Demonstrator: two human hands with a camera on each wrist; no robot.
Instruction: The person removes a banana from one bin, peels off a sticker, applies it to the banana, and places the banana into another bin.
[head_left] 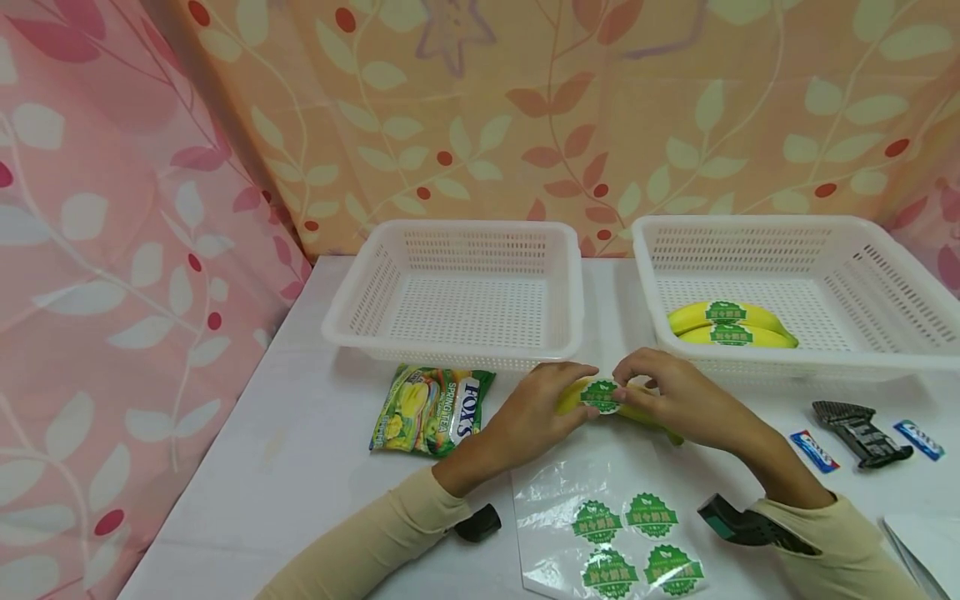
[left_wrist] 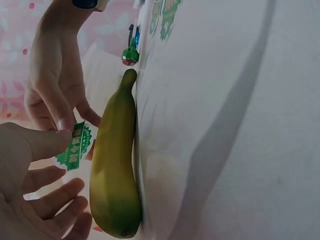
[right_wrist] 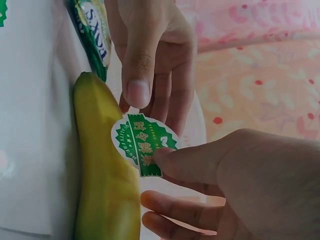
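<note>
Leafy pink and orange curtains hung behind the white table (head_left: 285,467) where I worked. My left hand (head_left: 525,417) and my right hand (head_left: 667,396) met over a banana (head_left: 645,414) lying on the table, just in front of the two white baskets. Between them sat a round green sticker (head_left: 601,397), and both hands pinched it: left thumb on one edge, right thumb and fingers curled on the other, holding it right against the banana's skin. The other left fingers spread loosely beside the fruit. Behind my right hand, the right basket (head_left: 885,275) held two more bananas (head_left: 731,325), each with a green sticker. The left basket (head_left: 457,292) stood near a candy bag (head_left: 431,410) by my left hand. Below my wrists lay a clear sheet (head_left: 555,517) with four more stickers.
</note>
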